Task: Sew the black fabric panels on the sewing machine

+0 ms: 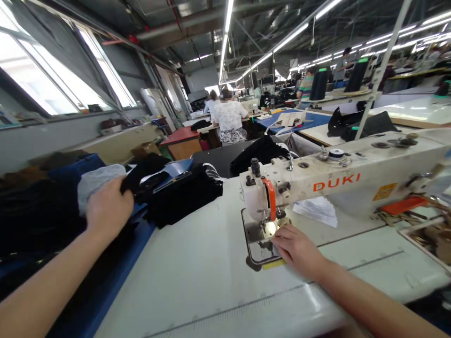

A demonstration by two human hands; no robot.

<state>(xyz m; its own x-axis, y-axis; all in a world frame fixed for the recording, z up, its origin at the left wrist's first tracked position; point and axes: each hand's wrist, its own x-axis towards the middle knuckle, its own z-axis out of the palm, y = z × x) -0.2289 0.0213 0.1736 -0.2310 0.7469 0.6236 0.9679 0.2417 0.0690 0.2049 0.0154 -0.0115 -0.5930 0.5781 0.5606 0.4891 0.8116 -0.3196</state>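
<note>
My left hand (109,206) is raised over the left end of the table, its fingers closed on a piece of black fabric (143,170). Right beside it is a crumpled pale grey bag or cloth (93,183). A stack of black fabric pieces (183,195) lies on the table just beyond. My right hand (298,249) rests by the needle area of a white sewing machine (338,176), fingers pinched together near the lit needle plate (259,241). What those fingertips hold, if anything, is too small to make out.
White paper or fabric pieces (317,210) lie under the machine arm. More dark fabric (38,211) is heaped at the left. An open box (428,239) and an orange-handled tool (405,205) sit at the right. People (229,115) sit at tables ahead.
</note>
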